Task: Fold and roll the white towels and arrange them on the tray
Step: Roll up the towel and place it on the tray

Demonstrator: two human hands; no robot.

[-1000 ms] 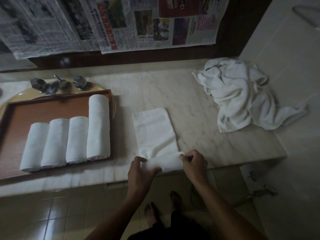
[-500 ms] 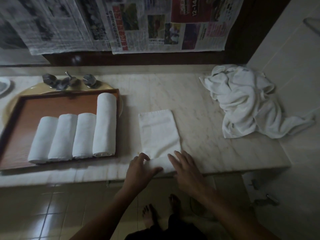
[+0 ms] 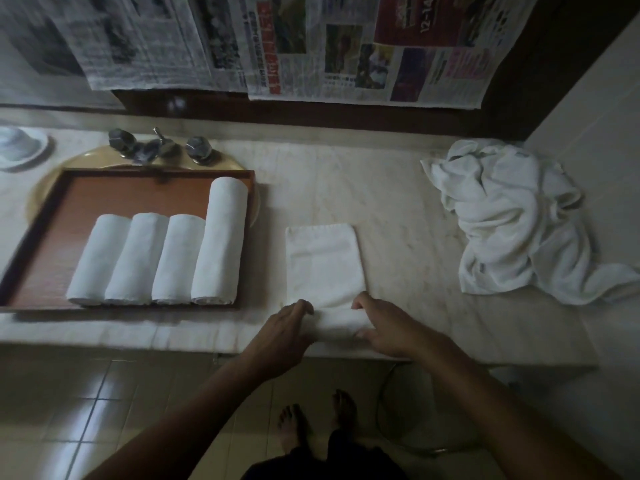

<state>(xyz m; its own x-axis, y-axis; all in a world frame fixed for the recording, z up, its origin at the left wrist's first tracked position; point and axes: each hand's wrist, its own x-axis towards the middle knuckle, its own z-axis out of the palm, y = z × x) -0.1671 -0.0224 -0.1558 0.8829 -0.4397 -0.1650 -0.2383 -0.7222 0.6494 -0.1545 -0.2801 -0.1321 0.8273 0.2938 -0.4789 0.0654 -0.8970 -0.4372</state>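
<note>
Rolled towels [image 3: 221, 237]: four on tray [image 3: 138, 192]; fifth towel [image 3: 323, 265] gripped: left hand [image 3: 282, 332], right hand [image 3: 388, 327].

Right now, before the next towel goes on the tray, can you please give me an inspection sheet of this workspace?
Surface: pale marble counter; the tray lies partly over the sink.
Job's things: four rolled towels side by side on the tray; a fifth towel flat on the counter, its near end rolled; a pile of unfolded towels at the right.
Clutter: a white dish at the far left.
Hands: left hand and right hand both grip the rolled end of the fifth towel.
Cables: a thin hose or cord loops on the floor; I cannot tell which.
Surroundings: newspapers hang on the wall; faucet behind the tray.
</note>
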